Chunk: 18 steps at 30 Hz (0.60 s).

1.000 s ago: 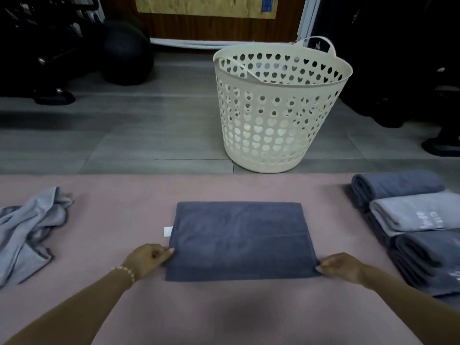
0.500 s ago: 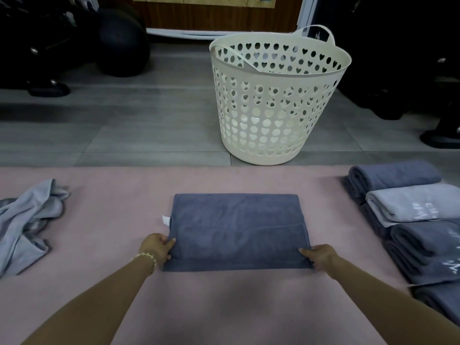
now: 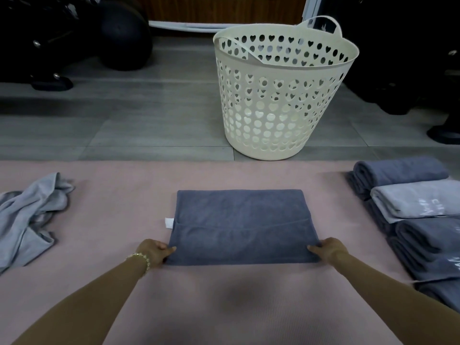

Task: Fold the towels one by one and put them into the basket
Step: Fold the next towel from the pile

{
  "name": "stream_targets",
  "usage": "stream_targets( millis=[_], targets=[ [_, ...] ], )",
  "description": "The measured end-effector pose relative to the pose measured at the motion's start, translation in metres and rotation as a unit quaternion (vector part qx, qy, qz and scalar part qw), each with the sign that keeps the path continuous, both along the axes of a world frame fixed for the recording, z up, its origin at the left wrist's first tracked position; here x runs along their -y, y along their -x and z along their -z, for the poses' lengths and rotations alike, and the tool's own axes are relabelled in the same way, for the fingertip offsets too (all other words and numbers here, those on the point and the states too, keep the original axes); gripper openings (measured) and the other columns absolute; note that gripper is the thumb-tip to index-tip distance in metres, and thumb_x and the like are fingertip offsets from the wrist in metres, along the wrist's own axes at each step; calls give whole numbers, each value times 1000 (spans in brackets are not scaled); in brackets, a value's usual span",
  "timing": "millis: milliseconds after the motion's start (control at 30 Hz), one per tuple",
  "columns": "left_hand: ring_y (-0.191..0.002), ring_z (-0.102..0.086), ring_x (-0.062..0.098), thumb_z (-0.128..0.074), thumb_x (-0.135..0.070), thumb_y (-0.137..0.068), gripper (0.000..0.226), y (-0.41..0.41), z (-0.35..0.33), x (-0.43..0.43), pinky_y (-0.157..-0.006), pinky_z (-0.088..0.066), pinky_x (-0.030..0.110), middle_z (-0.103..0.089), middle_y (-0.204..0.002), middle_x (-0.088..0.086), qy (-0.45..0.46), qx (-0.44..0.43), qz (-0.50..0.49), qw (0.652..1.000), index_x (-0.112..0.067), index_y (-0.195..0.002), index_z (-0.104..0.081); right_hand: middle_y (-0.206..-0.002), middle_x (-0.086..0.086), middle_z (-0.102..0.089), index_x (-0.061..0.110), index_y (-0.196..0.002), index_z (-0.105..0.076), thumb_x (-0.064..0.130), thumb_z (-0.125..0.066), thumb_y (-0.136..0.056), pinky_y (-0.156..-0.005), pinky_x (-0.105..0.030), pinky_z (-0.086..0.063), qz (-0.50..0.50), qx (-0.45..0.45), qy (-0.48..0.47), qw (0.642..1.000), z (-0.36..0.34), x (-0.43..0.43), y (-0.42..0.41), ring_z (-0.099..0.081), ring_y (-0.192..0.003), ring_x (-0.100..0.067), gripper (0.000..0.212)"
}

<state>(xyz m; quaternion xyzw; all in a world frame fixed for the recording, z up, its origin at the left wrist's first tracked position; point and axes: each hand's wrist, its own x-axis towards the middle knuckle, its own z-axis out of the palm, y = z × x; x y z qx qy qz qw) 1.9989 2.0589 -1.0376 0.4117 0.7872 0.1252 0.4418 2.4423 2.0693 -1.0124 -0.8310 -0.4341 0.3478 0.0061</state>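
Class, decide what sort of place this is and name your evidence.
Probably an indoor room, perhaps at home, set up for laundry: a pink mat, folded towels stacked on it, a cream laundry basket on the floor.

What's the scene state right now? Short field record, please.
surface: pink mat on a grey floor
work item: dark grey towel, folded to a flat rectangle, mid-mat; white tag at its left edge
left hand: pinches the towel's near left corner
right hand: pinches its near right corner
basket: cream, heart-shaped holes, upright on the floor beyond the mat; no towel shows inside
mat, left: light grey towel, crumpled
mat, right: stack of folded towels
stage: not yet in the basket
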Motion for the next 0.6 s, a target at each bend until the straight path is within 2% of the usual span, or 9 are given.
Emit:
stream_targets(
  millis=[100,167,267,333,367,433,467,533,600],
  targets=[
    [-56,-53,15,-70,-43,-79,41,-1,-4,-3,-60,-42,22,-58,-53,0,19,-28,40,999,-15,-54,-58,-127,-10,-48,12,-121,-51,36,-66,-85,-93,-36,-46,-64,97,-103,988,-5,-5,22,-53,-110,-27,46],
    [-57,-55,18,-69,-42,-81,43,-2,-5,-4,-62,-44,24,-57,-52,1,22,-12,33,999,-13,-53,-56,-133,-5,-43,18,-129,-48,36,-64,-87,-102,-33,-40,-161,46,-173,971,-6,-5,45,-48,-120,-24,48],
    [-71,-58,22,-66,-43,-84,36,-6,-4,-2,-71,-45,25,-65,-70,5,24,22,16,999,-11,-66,-65,-150,1,-28,27,-143,-36,55,-49,-89,-114,-30,-24,-387,16,-132,913,-6,2,83,-30,-137,-19,62],
    [-83,-60,24,-66,-42,-84,39,-14,-3,-1,-75,-46,27,-68,-95,11,29,79,-17,996,-4,-91,-69,-159,7,-3,35,-149,-18,80,-16,-72,-119,-34,-9,-478,29,-67,876,-1,8,103,-6,-146,-17,89],
    [-86,-59,24,-66,-40,-85,41,-19,-5,-1,-75,-46,28,-66,-103,13,30,112,-43,992,-1,-100,-67,-159,8,6,36,-150,-9,82,-1,-59,-120,-37,-3,-494,37,-45,867,2,11,108,4,-147,-17,102],
    [-83,-59,24,-65,-33,-87,34,-29,-14,-5,-67,-48,29,-64,-110,16,27,160,-81,983,-1,-99,-64,-158,7,16,36,-150,3,79,11,-49,-119,-39,4,-507,58,-30,859,9,15,116,15,-146,-18,110],
    [-82,-60,25,-66,-30,-87,29,-32,-18,-9,-66,-49,30,-65,-112,17,24,182,-100,978,-2,-96,-63,-158,6,18,35,-150,5,78,12,-49,-118,-39,6,-509,65,-27,858,12,15,117,17,-146,-18,110],
    [-88,-62,27,-67,-22,-86,30,-40,-28,-19,-73,-54,33,-65,-115,18,17,258,-155,953,0,-106,-62,-159,7,15,35,-150,2,79,10,-51,-118,-37,6,-497,49,-12,866,8,14,116,15,-146,-16,109],
    [-88,-65,25,-67,-13,-86,41,-53,-39,-30,-66,-58,30,-66,-111,16,4,360,-206,910,4,-121,-56,-160,7,-2,32,-151,-12,80,-3,-61,-118,-31,-1,-415,-38,-22,909,-2,8,112,0,-147,-14,102]
  ],
)
